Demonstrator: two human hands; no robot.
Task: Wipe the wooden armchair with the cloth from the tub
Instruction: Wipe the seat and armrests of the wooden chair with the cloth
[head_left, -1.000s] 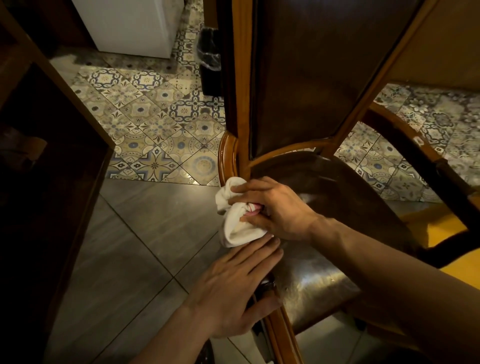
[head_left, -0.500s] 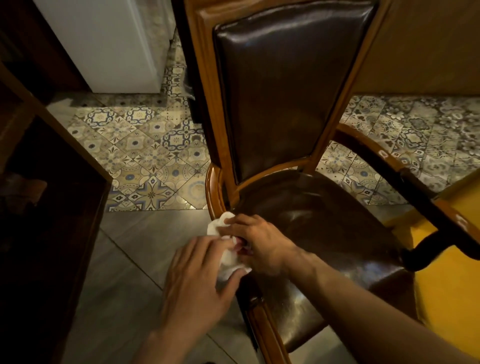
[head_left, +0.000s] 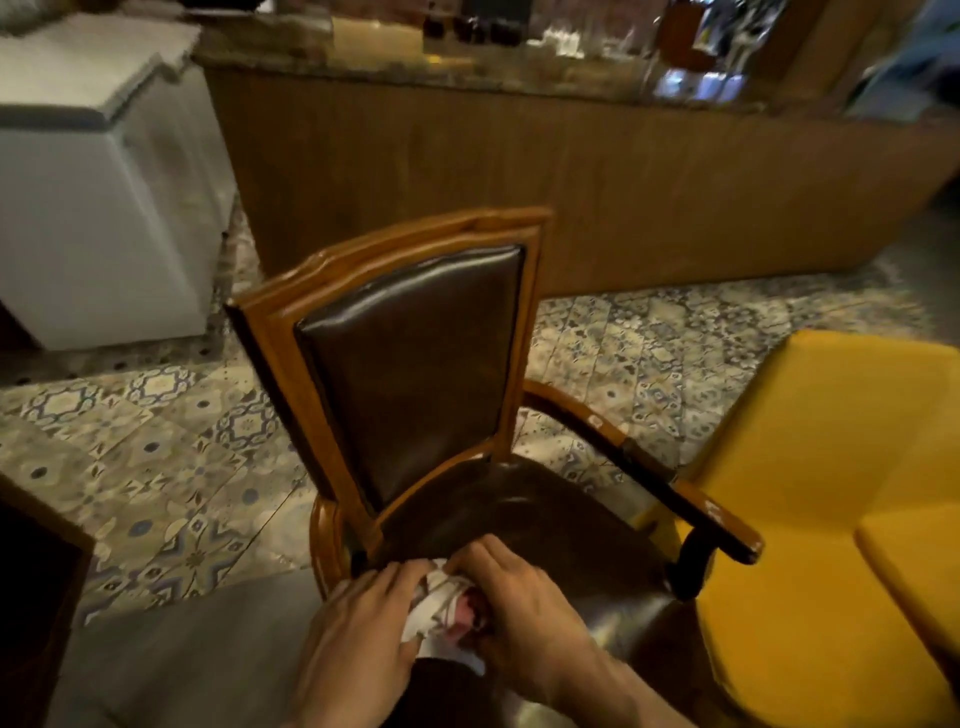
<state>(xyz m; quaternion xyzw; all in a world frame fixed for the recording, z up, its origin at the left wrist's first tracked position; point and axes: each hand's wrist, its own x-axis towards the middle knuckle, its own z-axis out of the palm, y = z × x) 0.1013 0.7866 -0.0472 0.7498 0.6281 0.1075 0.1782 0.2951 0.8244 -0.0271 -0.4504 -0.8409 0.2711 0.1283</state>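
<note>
Hands (head_left: 363, 639) (head_left: 524, 608) bunching cloth (head_left: 441, 613), armchair (head_left: 415, 364) seat

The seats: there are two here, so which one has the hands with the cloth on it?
The dark brown leather seat of the wooden armchair; both hands grip the white cloth at its left edge. The yellow seat to the right is untouched.

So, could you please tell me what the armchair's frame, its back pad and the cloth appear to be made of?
The frame looks like varnished wood: orange-brown, with moulded edges. The back pad seems to be dark brown leather or a leather-like vinyl, since it shows glossy streaks of light. The cloth looks like soft white fabric, crumpled into folds between both hands.
</note>
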